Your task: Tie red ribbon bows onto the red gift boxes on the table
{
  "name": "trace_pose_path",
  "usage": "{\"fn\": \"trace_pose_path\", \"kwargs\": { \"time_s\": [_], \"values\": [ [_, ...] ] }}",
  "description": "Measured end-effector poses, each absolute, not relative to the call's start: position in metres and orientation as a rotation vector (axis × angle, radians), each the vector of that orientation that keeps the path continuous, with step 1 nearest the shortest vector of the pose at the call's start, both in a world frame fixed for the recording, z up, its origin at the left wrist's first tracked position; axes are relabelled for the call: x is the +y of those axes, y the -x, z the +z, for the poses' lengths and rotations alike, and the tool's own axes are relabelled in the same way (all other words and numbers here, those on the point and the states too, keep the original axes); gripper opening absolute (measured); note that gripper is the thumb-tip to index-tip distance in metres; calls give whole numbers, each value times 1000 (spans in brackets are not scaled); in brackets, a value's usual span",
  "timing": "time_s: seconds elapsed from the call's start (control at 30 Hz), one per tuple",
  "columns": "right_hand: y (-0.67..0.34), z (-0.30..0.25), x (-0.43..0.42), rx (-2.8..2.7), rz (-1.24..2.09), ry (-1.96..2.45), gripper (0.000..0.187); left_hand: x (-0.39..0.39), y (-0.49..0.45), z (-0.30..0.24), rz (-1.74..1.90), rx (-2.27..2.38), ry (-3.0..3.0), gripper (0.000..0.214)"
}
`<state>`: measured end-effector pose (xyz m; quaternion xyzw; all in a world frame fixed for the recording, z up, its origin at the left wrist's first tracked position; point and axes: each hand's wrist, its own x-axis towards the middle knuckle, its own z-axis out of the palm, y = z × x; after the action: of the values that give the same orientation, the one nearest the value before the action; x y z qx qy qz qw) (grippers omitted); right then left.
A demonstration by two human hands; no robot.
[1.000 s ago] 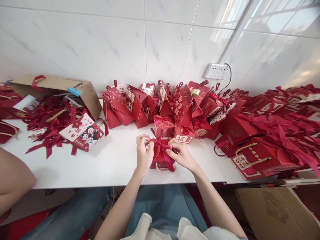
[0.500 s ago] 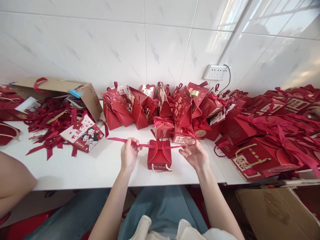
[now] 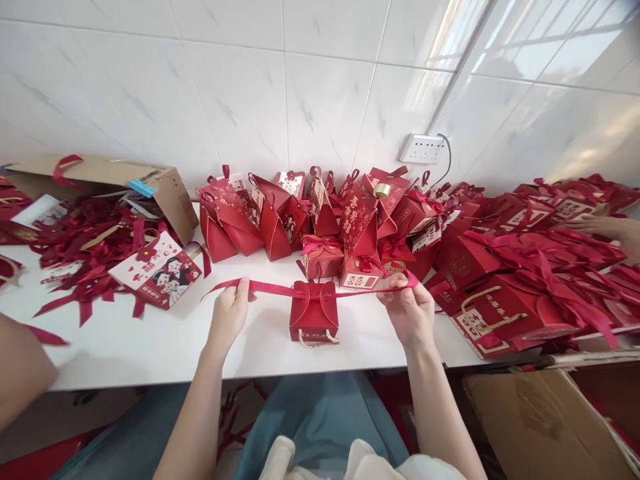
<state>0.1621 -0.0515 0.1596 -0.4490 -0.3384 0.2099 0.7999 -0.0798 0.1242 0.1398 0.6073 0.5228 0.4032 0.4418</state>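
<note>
A small red gift box (image 3: 313, 319) sits on the white table in front of me, its curved top flaps folded together and a twisted cream cord handle (image 3: 319, 341) hanging at its near side. A red ribbon (image 3: 273, 289) runs through the top of the box and stretches out to both sides. My left hand (image 3: 231, 310) pinches the ribbon left of the box, with a loose end trailing past the fingers. On the other side my right hand (image 3: 409, 308) is closed on the ribbon's right part, which loops over the fingers.
Finished-looking red boxes (image 3: 270, 220) stand along the wall. At right lies a big pile of red boxes (image 3: 520, 300), with another person's hand (image 3: 607, 230) behind it. A cardboard box (image 3: 170, 200) spills ribbons at left, near a printed card (image 3: 160, 273) and another person's arm (image 3: 23, 367).
My hands have moved farther apart, drawing the ribbon out wider on both sides. My right fingers, spread before, have closed on it. Another person's hand shows more at right.
</note>
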Motion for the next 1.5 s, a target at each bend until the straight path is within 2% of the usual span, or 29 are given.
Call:
{"fn": "trace_pose_path", "kwargs": {
  "time_s": [0.13,0.3,0.47,0.6,1.0,1.27,1.5],
  "values": [
    [-175,171,-45,-875,434,896,32,132,82,143,1065,1332,-1486,30],
    [-177,186,-24,-967,465,959,35,128,65,168,1244,806,-1165,21],
    [-164,208,5,-1006,620,952,35,116,35,209,1080,415,-1051,22],
    [-149,222,23,-1094,661,933,27,105,13,229,942,274,-1100,28],
    [-126,242,29,-1138,644,917,26,92,2,230,1034,239,-1145,18],
    [-119,251,23,-1158,707,973,27,85,11,237,1124,184,-1487,18],
    [-121,256,22,-1257,665,1164,27,84,13,252,1138,389,-1594,21]
  ]
}}
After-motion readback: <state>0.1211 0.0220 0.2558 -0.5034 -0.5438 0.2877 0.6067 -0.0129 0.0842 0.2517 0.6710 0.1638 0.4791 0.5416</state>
